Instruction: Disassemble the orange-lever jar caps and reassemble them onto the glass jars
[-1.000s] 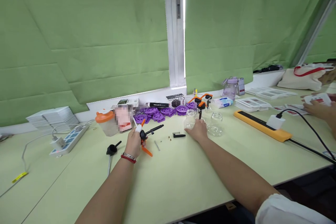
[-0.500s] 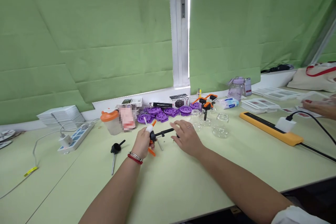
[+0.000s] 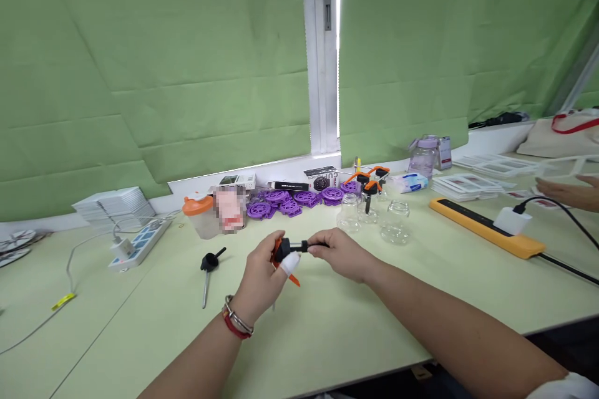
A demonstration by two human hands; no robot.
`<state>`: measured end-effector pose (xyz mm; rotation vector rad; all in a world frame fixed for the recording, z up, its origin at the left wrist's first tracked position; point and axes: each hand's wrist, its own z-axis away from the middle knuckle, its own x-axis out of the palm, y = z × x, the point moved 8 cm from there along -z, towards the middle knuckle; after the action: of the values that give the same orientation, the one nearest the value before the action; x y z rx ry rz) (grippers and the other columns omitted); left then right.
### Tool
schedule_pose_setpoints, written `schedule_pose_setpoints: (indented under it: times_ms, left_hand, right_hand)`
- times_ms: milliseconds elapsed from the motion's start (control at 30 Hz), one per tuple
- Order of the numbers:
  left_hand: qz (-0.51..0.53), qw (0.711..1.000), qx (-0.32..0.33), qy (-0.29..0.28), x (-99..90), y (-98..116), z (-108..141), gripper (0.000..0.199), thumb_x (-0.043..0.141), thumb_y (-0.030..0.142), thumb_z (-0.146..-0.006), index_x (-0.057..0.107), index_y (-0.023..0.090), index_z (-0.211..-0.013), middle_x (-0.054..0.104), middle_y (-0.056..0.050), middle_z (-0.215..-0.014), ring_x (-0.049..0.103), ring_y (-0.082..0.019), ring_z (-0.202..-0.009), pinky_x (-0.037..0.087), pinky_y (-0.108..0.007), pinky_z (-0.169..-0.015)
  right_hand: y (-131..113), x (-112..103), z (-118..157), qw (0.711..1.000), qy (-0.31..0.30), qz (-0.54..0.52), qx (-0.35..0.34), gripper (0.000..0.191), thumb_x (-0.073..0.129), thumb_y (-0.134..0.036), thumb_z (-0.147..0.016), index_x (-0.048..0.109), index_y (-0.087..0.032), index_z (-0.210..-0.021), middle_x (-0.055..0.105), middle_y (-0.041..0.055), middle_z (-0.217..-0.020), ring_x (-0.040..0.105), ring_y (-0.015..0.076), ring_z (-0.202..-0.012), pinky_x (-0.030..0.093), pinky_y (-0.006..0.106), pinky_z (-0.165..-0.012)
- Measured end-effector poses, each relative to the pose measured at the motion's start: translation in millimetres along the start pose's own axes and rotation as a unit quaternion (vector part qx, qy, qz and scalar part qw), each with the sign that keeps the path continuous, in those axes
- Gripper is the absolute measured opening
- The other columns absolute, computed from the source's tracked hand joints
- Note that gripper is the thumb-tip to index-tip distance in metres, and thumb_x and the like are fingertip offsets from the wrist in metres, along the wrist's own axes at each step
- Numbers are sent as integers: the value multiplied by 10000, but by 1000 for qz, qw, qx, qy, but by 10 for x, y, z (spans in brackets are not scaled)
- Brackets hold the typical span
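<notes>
My left hand (image 3: 266, 268), with a white wrap on its thumb, is closed round the black and orange part (image 3: 282, 250) above the middle of the table. From that part a short metal and black rod reaches right, where my right hand (image 3: 339, 252) pinches its black end. An orange piece sticks out below my left thumb. To the left, a black cup-shaped part with a metal rod (image 3: 209, 262) lies on the table. Behind my hands are purple round parts (image 3: 306, 199), glass jars (image 3: 394, 222) and orange and black assemblies (image 3: 372, 187).
A white power strip (image 3: 140, 246) and an orange-lidded cup (image 3: 199, 215) are at the left. At the right are a yellow power strip (image 3: 486, 230), stacked white cards (image 3: 463, 188) and another person's hand (image 3: 568, 193). A purple-lidded bottle (image 3: 423, 158) stands behind.
My left hand has turned, bringing its wrapped thumb to the front. My right hand has closed from spread fingers into a pinch on the rod's end. The other person's hand has shifted.
</notes>
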<state>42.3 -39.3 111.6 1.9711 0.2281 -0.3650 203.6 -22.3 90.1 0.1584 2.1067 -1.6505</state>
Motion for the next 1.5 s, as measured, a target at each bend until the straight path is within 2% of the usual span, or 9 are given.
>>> schedule_pose_setpoints:
  times_ms: [100,200,333,467,700,833,1000,1267,1500]
  left_hand:
    - [97,990,-102,10,104,-408,165,637,740,313,-636,464,191,-1196,628,-71,-954,604,-199,-860,492,-328,-758]
    - [129,976,-174,-1,213,-711,256,475,739,349,-628,533,158,-1011,632,-65,-858,607,-192,-780,501,-329,-699]
    - [131,972,-196,-4,252,-855,276,311,687,368,-668,589,149,-864,620,-55,-809,588,-183,-742,485,-311,-658]
    - [77,979,-186,-11,288,-914,289,264,635,402,-700,585,157,-786,574,-21,-713,525,-152,-632,432,-280,-578]
    - [-56,986,-158,15,289,-876,276,243,596,397,-708,493,179,-677,442,28,-603,396,-119,-554,325,-243,-516]
    - [-60,983,-170,18,289,-919,269,249,580,411,-720,483,184,-691,425,32,-598,385,-117,-541,314,-239,-504]
    - [-58,984,-170,19,284,-979,272,267,584,429,-721,470,190,-685,423,32,-585,391,-118,-523,301,-236,-487]
    - [-60,984,-165,24,271,-1023,258,258,589,424,-715,486,191,-676,446,22,-593,408,-123,-522,305,-238,-484]
    - [-71,982,-175,18,274,-1009,254,252,571,418,-731,475,191,-680,435,27,-591,406,-120,-523,318,-242,-494]
  right_hand:
    - [286,161,35,997,-1,-43,65,122,565,-241,-749,651,-183,-813,578,-6,-667,501,139,-638,378,269,-614]
    - [527,278,21,993,15,-63,102,105,559,-201,-746,621,-158,-818,606,13,-720,539,148,-710,409,283,-689]
    - [705,345,-37,988,28,-94,124,93,556,-144,-740,599,-149,-822,592,12,-724,549,139,-704,433,289,-723]
    - [791,369,-77,982,28,-134,131,158,564,-76,-708,581,-157,-842,558,-13,-693,543,121,-660,455,275,-709]
    - [893,491,-175,989,34,-81,118,193,564,-67,-693,582,-167,-857,567,-14,-662,527,123,-614,430,264,-632]
    - [872,529,-200,993,31,-51,97,128,542,-65,-692,572,-173,-752,550,-17,-631,512,120,-600,408,253,-607]
    - [827,496,-170,997,32,-42,64,179,540,-101,-712,515,-208,-853,571,-37,-661,521,121,-612,394,246,-613]
    - [807,490,-167,997,35,16,61,145,545,-131,-725,510,-209,-843,563,-28,-684,506,129,-633,367,243,-596]
    - [824,502,-202,998,28,14,48,133,547,-129,-726,499,-206,-823,559,-28,-679,505,122,-626,357,232,-583]
